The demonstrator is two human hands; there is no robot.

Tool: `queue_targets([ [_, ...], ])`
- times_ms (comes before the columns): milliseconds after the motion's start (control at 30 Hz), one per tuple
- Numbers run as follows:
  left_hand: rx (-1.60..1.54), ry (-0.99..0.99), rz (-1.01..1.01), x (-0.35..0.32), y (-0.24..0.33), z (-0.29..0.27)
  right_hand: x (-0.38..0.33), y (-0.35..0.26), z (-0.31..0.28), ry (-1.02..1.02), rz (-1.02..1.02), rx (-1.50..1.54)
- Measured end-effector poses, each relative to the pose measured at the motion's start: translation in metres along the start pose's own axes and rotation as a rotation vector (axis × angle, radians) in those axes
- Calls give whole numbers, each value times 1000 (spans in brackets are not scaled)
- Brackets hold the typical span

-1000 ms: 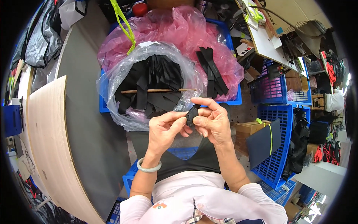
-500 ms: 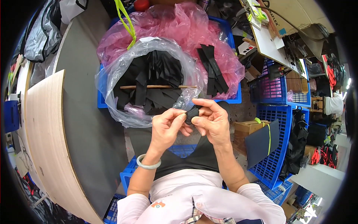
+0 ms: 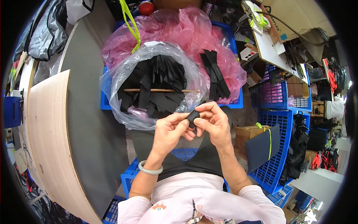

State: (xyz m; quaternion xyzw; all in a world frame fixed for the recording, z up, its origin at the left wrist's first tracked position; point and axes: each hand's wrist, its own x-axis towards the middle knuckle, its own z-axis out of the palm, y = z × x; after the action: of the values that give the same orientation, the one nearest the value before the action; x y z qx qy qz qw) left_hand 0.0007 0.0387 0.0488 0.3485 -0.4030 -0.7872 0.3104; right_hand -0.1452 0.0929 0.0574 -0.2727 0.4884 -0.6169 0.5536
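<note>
Between my two hands, above my lap, is a small piece of black fabric [image 3: 192, 117], bunched or folded into a short tube. My left hand [image 3: 170, 131] pinches its left side between thumb and fingers; a pale bangle [image 3: 150, 168] circles that wrist. My right hand [image 3: 213, 125] grips the other side with thumb and fingertips. Just beyond the hands stands a clear plastic bag [image 3: 115, 80], its mouth spread wide. Many black fabric strips [image 3: 160, 71] lie in it, with a thin wooden stick [image 3: 164, 90] across them.
Pink plastic sheeting [image 3: 179, 30] fills a blue crate [image 3: 239, 100] behind the bag, with several black strips [image 3: 215, 76] lying on it. A grey panel [image 3: 89, 112] and a wooden board [image 3: 48, 123] stand left. Blue crates [image 3: 274, 149] and a cardboard box [image 3: 244, 136] stand right.
The black fabric looks more compact and rolled between my fingers than before. Both hands stay close together in nearly the same place; the whole view has shifted slightly.
</note>
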Motion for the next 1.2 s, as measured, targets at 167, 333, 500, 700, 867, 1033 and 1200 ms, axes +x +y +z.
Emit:
queue_targets([
  [167,693,294,588,6,-20,10,-1,8,7,134,-90,278],
  [333,111,204,303,6,-15,7,1,10,12,361,-605,-524],
  [500,-17,186,248,11,-5,7,15,-7,16,356,-532,-757],
  [700,-29,292,255,7,-6,26,20,6,20,536,-746,-933],
  [867,20,295,286,11,-16,31,18,15,5,412,-447,-159],
  [1033,353,284,477,18,-8,-4,9,9,-9,-15,-134,192],
  [1200,381,62,570,22,13,-9,-1,-2,8,-27,0,-10],
])
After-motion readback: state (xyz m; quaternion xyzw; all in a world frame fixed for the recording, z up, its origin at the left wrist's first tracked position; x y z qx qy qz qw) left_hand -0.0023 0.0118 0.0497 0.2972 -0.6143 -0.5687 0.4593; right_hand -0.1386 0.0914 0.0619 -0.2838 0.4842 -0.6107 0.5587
